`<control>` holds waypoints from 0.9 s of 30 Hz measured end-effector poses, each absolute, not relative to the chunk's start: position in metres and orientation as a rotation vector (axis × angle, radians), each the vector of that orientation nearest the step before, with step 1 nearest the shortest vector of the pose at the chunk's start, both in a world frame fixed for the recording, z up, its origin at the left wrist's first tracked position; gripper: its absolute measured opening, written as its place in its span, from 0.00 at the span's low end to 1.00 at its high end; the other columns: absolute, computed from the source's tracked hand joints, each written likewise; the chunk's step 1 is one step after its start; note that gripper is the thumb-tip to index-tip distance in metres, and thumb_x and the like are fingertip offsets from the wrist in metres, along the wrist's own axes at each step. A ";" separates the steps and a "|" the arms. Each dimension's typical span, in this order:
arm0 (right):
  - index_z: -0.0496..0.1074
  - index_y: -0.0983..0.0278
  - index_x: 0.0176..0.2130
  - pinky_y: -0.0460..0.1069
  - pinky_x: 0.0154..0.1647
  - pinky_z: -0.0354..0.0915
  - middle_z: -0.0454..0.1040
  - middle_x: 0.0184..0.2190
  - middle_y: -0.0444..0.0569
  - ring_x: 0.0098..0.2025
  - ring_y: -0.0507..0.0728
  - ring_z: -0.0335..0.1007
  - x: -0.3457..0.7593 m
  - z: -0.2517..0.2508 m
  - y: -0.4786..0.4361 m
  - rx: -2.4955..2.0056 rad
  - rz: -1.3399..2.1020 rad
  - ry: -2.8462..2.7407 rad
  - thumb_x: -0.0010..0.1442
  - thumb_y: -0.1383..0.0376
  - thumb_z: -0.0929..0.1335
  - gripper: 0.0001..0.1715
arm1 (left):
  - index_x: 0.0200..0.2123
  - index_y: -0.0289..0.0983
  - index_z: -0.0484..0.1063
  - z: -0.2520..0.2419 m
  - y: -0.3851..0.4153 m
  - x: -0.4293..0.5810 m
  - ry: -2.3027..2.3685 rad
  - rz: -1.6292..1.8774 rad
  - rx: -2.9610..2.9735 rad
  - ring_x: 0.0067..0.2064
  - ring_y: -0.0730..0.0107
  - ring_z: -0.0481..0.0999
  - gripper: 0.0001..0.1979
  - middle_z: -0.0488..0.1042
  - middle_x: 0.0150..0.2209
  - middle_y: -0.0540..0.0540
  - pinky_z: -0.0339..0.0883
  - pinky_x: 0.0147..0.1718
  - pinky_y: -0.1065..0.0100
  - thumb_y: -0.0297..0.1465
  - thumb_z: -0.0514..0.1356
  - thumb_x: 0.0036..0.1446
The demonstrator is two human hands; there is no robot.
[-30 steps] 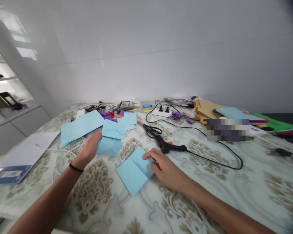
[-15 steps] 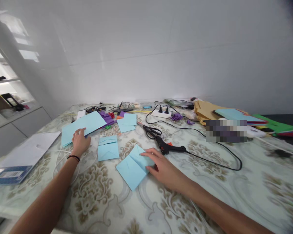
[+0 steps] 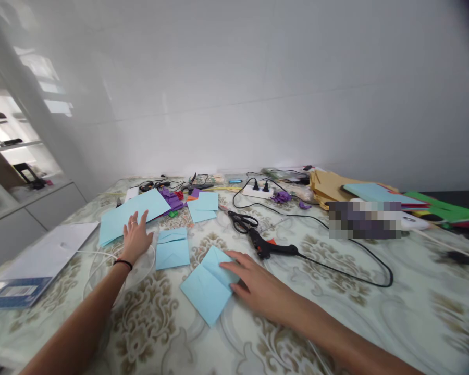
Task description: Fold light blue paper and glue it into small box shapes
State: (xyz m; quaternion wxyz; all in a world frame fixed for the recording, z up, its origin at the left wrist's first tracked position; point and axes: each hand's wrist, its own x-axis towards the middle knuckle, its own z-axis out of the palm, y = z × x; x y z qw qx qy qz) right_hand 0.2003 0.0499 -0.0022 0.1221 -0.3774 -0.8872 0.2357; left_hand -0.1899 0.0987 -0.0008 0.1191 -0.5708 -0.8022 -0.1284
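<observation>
My left hand (image 3: 136,238), with its fingers spread, is over the large light-blue paper sheets (image 3: 119,216) at the left. My right hand (image 3: 256,278) rests at the right side of a folded light-blue paper (image 3: 207,291) in front of me. Its fingertips touch the raised fold, and the thumb lies apart from them near the edge. A second folded blue paper (image 3: 172,253), pocket-like with a flap, lies flat between the hands. Smaller blue squares (image 3: 205,207) lie behind it.
Black scissors (image 3: 242,221) and a glue gun (image 3: 271,245) with a black cord lie beyond my right hand. A power strip (image 3: 258,191) stands at the wall. Purple scraps (image 3: 171,200) sit behind the blue sheets. Envelopes (image 3: 330,185) are stacked at right; a white pad (image 3: 50,255) lies left.
My left hand has shifted slightly right, its fingers now more spread over the sheets. My right fingers have slid a little left on the folded paper. The view has tilted slightly.
</observation>
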 end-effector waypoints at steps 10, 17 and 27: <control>0.77 0.62 0.53 0.63 0.65 0.66 0.72 0.60 0.60 0.64 0.66 0.67 0.216 0.017 0.083 -0.804 0.486 -2.709 0.67 0.69 0.65 0.18 | 0.61 0.37 0.70 0.020 0.134 -0.223 -2.459 -0.300 -1.666 0.56 0.53 0.77 0.21 0.72 0.61 0.38 0.75 0.54 0.47 0.37 0.64 0.69; 0.78 0.62 0.47 0.58 0.57 0.72 0.79 0.50 0.57 0.53 0.62 0.76 0.236 0.033 0.133 -0.755 0.322 -2.672 0.67 0.70 0.62 0.16 | 0.59 0.36 0.72 0.052 0.155 -0.271 -2.600 -0.322 -1.638 0.53 0.55 0.79 0.19 0.74 0.57 0.39 0.77 0.50 0.51 0.37 0.64 0.69; 0.80 0.64 0.42 0.58 0.52 0.72 0.81 0.43 0.57 0.47 0.64 0.79 0.246 0.065 0.213 -0.860 -0.038 -2.591 0.67 0.67 0.61 0.19 | 0.59 0.36 0.72 0.162 0.180 -0.333 -2.542 -0.726 -1.292 0.53 0.55 0.78 0.19 0.74 0.57 0.39 0.77 0.50 0.51 0.37 0.64 0.69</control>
